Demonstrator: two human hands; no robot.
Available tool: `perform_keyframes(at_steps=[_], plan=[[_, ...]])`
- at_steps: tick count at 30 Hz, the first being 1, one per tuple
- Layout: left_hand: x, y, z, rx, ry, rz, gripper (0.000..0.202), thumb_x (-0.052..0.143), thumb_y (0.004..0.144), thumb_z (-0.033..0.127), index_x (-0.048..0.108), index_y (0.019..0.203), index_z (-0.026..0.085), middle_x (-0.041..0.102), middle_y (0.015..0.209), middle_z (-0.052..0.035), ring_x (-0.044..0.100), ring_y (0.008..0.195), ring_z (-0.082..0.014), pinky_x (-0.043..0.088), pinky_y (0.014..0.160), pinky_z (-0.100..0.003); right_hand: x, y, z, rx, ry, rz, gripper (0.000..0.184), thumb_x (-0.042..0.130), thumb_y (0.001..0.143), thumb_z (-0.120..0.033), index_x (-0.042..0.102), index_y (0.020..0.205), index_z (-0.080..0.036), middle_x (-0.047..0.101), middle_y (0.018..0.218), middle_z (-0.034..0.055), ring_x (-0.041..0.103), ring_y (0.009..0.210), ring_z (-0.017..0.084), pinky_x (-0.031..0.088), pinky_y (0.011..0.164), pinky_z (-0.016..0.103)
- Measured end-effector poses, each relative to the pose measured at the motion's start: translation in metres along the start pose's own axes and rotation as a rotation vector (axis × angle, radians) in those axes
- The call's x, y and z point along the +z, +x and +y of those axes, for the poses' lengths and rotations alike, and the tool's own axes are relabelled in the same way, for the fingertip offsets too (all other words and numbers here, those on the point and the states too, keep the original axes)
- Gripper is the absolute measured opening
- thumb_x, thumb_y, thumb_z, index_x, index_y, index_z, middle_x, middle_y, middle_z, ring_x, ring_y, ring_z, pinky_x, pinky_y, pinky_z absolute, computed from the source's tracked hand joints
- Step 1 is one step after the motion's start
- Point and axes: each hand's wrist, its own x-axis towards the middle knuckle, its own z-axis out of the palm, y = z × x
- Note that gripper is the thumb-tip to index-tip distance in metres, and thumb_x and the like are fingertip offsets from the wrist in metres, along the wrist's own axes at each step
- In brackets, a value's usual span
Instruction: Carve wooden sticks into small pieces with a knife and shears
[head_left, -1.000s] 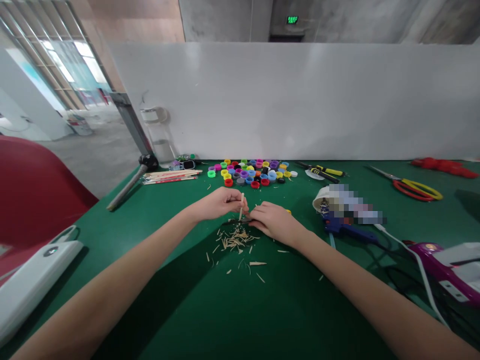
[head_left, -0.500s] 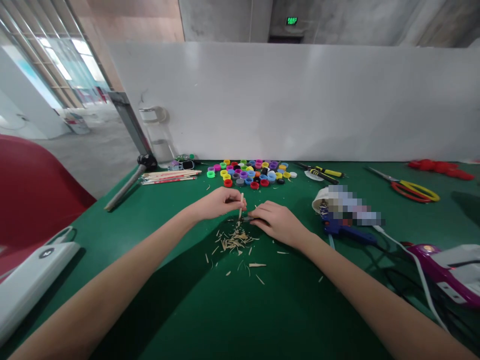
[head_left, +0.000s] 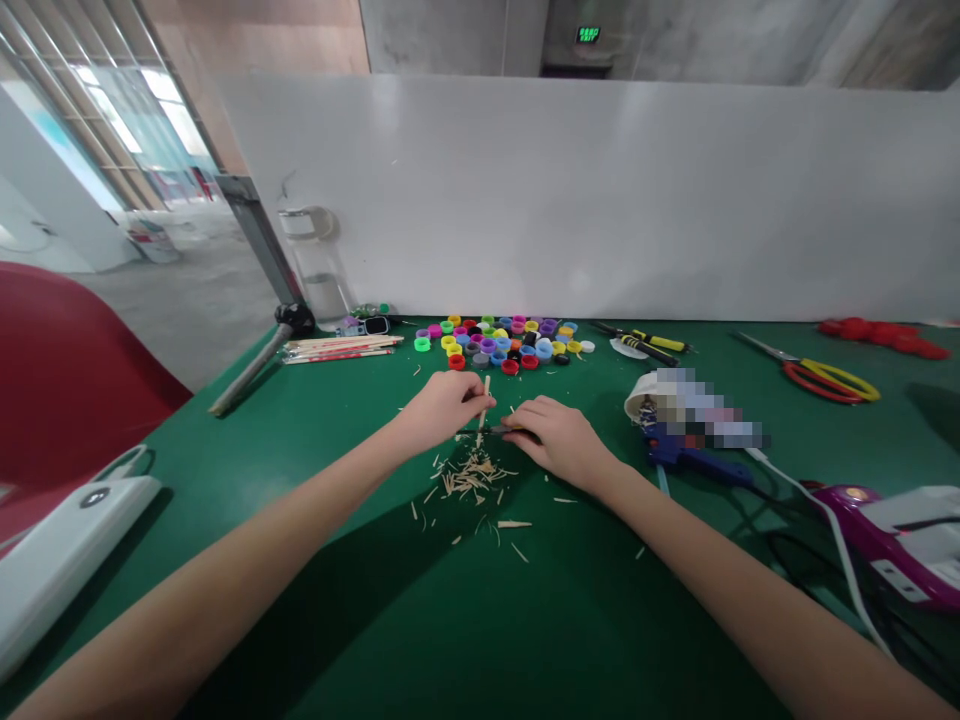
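Note:
My left hand (head_left: 452, 408) is closed in a pinch on a thin pale wooden stick (head_left: 486, 388), which stands nearly upright with its lower end close above the table. In my right hand (head_left: 553, 436) is a small knife, fingers closed round it. The knife's narrow dark blade (head_left: 491, 430) lies across the lower part of the stick. Its handle is mostly hidden by my fingers. Directly below, a loose pile of wood shavings (head_left: 472, 475) is scattered on the green tabletop (head_left: 480, 620), with a larger sliver (head_left: 514, 524) in front.
Behind my hands sit many coloured bottle caps (head_left: 499, 345). Wrapped chopsticks (head_left: 341, 347) lie at the back left. To the right are pliers (head_left: 649, 350), scissors (head_left: 817, 378), a tipped white cup (head_left: 642, 398), a blue glue gun (head_left: 694, 460) and cables. A white board (head_left: 600, 200) borders the back.
The knife blade has shifted left and now crosses the stick, showing more of its length. My left hand stays pinched on the stick, nearly in place. The view has tilted slightly.

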Motion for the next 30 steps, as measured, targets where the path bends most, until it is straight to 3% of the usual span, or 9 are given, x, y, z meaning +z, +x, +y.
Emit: perform_keyframes(at_steps=[6, 11, 15, 20, 23, 26, 30], plan=[[0.002, -0.003, 0.000, 0.122, -0.055, -0.070, 0.029, 0.042, 0.088, 0.029, 0.059, 0.068, 0.018, 0.057, 0.061, 0.0013, 0.043, 0.050, -0.0083, 0.034, 0.051, -0.024, 0.000, 0.002, -0.001, -0.023, -0.013, -0.034, 0.017, 0.051, 0.090, -0.033, 0.062, 0.095, -0.021, 0.065, 0.090, 0.0043, 0.054, 0.084, 0.018, 0.040, 0.070, 0.028], [-0.003, -0.002, -0.008, 0.217, -0.167, -0.188, 0.027, 0.037, 0.090, 0.026, 0.061, 0.081, 0.019, 0.065, 0.086, -0.0011, 0.054, 0.069, -0.0100, 0.041, 0.064, -0.024, -0.001, 0.006, -0.001, -0.070, 0.010, -0.060, 0.016, 0.051, 0.090, -0.031, 0.062, 0.095, -0.020, 0.065, 0.088, 0.0047, 0.055, 0.084, 0.018, 0.040, 0.074, 0.030], [-0.003, -0.004, -0.010, 0.224, -0.229, -0.230, 0.026, 0.035, 0.091, 0.027, 0.059, 0.088, 0.019, 0.065, 0.091, -0.0021, 0.058, 0.078, -0.0116, 0.044, 0.070, -0.026, 0.000, 0.006, 0.000, -0.084, 0.031, -0.062, 0.016, 0.050, 0.091, -0.031, 0.061, 0.096, -0.021, 0.065, 0.089, 0.0044, 0.056, 0.085, 0.019, 0.040, 0.075, 0.031], [0.005, -0.004, -0.009, 0.185, -0.266, -0.127, 0.018, 0.049, 0.084, 0.034, 0.059, 0.087, 0.018, 0.066, 0.084, -0.0032, 0.060, 0.074, -0.0130, 0.047, 0.065, -0.027, 0.004, 0.005, 0.001, -0.078, 0.025, -0.055, 0.016, 0.050, 0.091, -0.030, 0.061, 0.094, -0.020, 0.065, 0.087, 0.0051, 0.055, 0.083, 0.018, 0.040, 0.074, 0.031], [0.011, -0.002, -0.010, 0.051, -0.352, -0.021, 0.022, 0.061, 0.076, 0.037, 0.055, 0.087, 0.018, 0.067, 0.075, -0.0020, 0.062, 0.070, -0.0142, 0.049, 0.064, -0.028, 0.005, 0.006, 0.000, -0.078, 0.002, -0.052, 0.015, 0.051, 0.090, -0.030, 0.061, 0.092, -0.019, 0.065, 0.085, 0.0050, 0.055, 0.082, 0.018, 0.040, 0.074, 0.031], [0.015, -0.001, -0.009, -0.042, -0.405, 0.045, 0.020, 0.058, 0.079, 0.038, 0.054, 0.077, 0.019, 0.067, 0.070, -0.0016, 0.062, 0.066, -0.0134, 0.049, 0.064, -0.028, 0.005, 0.007, -0.001, -0.077, 0.001, -0.056, 0.013, 0.052, 0.090, -0.029, 0.060, 0.092, -0.019, 0.065, 0.086, 0.0044, 0.055, 0.082, 0.017, 0.039, 0.074, 0.031], [0.016, -0.004, -0.004, -0.021, -0.170, 0.177, 0.025, 0.055, 0.081, 0.038, 0.058, 0.065, 0.019, 0.066, 0.068, -0.0007, 0.054, 0.059, -0.0112, 0.043, 0.058, -0.026, 0.004, 0.008, -0.002, -0.068, 0.004, -0.061, 0.012, 0.051, 0.090, -0.029, 0.061, 0.092, -0.021, 0.065, 0.087, 0.0043, 0.056, 0.083, 0.018, 0.039, 0.073, 0.031]])
